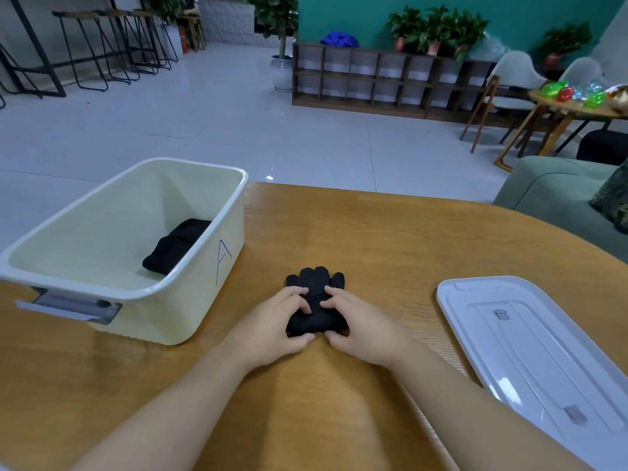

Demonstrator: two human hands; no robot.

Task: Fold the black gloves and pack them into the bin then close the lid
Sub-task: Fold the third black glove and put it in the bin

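A black glove (317, 283) lies on the wooden table (373, 239) in the middle, its fingertips pointing away from me. My left hand (272, 324) and my right hand (360, 324) both grip its near, cuff end, thumbs under the edge and fingers on top. To the left stands a cream bin (204, 300) marked "A", open, with a folded black glove (176, 246) lying inside near its right wall. The white lid (530, 355) rests flat on the table to the right.
The table's far edge curves round behind the glove. A green sofa (557, 195) stands at the right beyond the table. Further back are a low wooden shelf (373, 79), chairs, plants and a small table with coloured balls.
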